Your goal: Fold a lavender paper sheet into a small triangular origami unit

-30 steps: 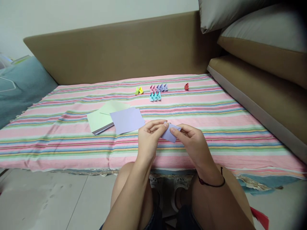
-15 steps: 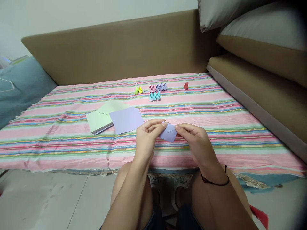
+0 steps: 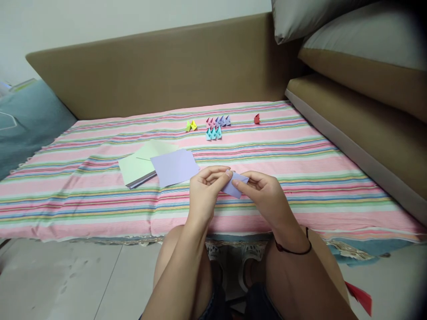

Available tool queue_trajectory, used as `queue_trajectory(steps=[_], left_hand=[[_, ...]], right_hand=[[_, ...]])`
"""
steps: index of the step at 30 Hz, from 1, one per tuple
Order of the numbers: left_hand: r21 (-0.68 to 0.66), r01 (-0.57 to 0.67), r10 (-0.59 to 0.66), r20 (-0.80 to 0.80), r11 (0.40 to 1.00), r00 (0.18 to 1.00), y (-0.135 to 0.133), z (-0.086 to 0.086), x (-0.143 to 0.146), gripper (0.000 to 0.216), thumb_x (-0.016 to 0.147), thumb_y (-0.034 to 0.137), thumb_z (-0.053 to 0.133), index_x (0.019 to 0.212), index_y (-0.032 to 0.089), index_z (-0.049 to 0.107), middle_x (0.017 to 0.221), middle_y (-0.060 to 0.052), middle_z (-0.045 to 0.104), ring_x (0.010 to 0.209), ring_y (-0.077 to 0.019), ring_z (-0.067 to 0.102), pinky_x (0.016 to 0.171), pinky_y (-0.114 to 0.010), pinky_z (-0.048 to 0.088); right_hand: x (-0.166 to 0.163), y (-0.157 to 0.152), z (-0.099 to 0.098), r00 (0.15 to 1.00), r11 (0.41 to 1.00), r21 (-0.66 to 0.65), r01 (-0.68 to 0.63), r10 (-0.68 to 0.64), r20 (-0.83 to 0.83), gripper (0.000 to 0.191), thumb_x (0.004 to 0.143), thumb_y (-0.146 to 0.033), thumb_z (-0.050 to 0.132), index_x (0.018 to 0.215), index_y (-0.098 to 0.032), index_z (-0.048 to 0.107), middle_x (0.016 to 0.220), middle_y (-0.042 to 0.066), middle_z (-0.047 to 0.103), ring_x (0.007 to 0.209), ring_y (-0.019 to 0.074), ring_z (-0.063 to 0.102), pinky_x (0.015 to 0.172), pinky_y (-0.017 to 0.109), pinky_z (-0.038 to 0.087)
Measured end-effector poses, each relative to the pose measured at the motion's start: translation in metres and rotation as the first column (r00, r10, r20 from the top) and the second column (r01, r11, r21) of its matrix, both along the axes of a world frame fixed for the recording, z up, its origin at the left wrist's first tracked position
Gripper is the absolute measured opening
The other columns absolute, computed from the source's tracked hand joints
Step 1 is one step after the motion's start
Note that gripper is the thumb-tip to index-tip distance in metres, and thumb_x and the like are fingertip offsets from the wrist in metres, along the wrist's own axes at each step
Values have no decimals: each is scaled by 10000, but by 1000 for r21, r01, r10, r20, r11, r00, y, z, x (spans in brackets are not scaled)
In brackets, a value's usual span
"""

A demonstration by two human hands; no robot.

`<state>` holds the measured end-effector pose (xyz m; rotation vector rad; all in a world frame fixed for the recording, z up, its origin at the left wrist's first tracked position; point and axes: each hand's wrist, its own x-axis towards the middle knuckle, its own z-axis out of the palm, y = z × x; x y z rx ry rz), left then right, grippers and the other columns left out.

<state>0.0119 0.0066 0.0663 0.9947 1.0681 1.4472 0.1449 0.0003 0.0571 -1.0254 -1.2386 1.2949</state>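
A small folded piece of purple paper (image 3: 232,190) is held up in front of me above the striped cloth. My left hand (image 3: 209,189) pinches its left corner between thumb and fingers. On its right side, my right hand (image 3: 265,191) is closed on the paper, the thumb lying across the folded flap. The fingers behind the paper are partly hidden. Just left of my hands lies a flat purple sheet (image 3: 174,168), overlapping a stack of pale green paper (image 3: 135,169).
Small folded paper pieces stand farther back: yellow (image 3: 191,126), pink (image 3: 210,123), purple (image 3: 223,121), blue (image 3: 214,134), and a lone red one (image 3: 256,118). A striped cloth (image 3: 100,200) covers the seat. Cushions (image 3: 360,106) pile up on the right. Something red (image 3: 360,297) lies low at right.
My right hand has shifted left, its thumb moving from the paper's right corner onto the flap. The left hand keeps its pinch in nearly the same place.
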Motion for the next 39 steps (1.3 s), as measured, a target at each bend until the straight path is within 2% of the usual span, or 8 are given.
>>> queue_trajectory(steps=[3, 8, 14, 21, 29, 34, 36, 39], left_hand=[[-2, 2, -2, 0, 1000, 1000, 1, 0, 0, 196, 633, 266, 780, 787, 163, 714, 668, -16, 699, 618, -114, 610, 569, -211, 461], [-7, -4, 4, 17, 1000, 1000, 2, -1, -2, 192, 629, 269, 785, 776, 167, 716, 651, -6, 692, 608, -99, 604, 568, -196, 460], [-3, 8, -8, 3, 1000, 1000, 1, -1, -2, 179, 636, 257, 781, 775, 166, 718, 664, -10, 702, 632, -106, 617, 588, -202, 468], [-7, -4, 4, 4, 1000, 1000, 3, -2, -5, 168, 642, 252, 783, 773, 171, 715, 681, -9, 708, 621, -95, 609, 578, -193, 468], [-2, 8, -8, 16, 1000, 1000, 3, -4, -5, 178, 642, 250, 784, 784, 166, 715, 703, -29, 719, 651, -114, 634, 594, -205, 482], [12, 14, -15, 30, 1000, 999, 4, -5, -6, 184, 654, 253, 779, 801, 168, 709, 720, -30, 722, 692, -125, 653, 623, -208, 493], [40, 24, -25, 19, 999, 1000, 3, -4, -6, 189, 668, 260, 772, 820, 169, 706, 723, -25, 719, 690, -122, 651, 642, -214, 500], [90, 44, -41, -33, 995, 999, 2, -1, -5, 196, 690, 266, 756, 849, 167, 701, 743, -30, 723, 712, -137, 659, 685, -241, 514]], right_hand=[[-2, -1, 0, 999, 1000, 19, 24, -25, 35, 156, 762, -328, 672, 747, -174, 646, 646, -16, 573, 595, 112, 528, 529, 229, 421], [-3, 0, -1, 999, 1000, 4, -31, 31, -39, 145, 735, -302, 702, 783, -176, 647, 689, -15, 602, 635, 117, 563, 575, 228, 451], [-3, 0, -3, 1000, 999, 32, 23, -24, 15, 149, 742, -324, 699, 763, -180, 668, 677, -8, 615, 629, 127, 559, 573, 242, 444], [1, 1, 0, 999, 997, 63, -44, 43, 11, 158, 822, -312, 616, 821, -199, 726, 764, 4, 684, 787, 164, 612, 716, 263, 475], [7, 4, 0, 996, 992, 83, -94, 93, 9, 196, 859, -308, 576, 818, -216, 744, 752, -12, 686, 761, 140, 591, 720, 243, 463], [8, 4, 3, 990, 984, 109, -142, 141, 20, 224, 883, -315, 534, 866, -215, 734, 822, -1, 703, 806, 149, 615, 790, 266, 478], [6, 3, 2, 996, 988, 134, -78, 72, 48, 192, 863, -316, 565, 885, -213, 725, 854, 9, 705, 822, 158, 622, 786, 276, 488], [3, 1, 1, 983, 979, 168, 112, -134, 124, 129, 797, -295, 648, 860, -203, 713, 842, 22, 702, 758, 160, 621, 684, 272, 502]])
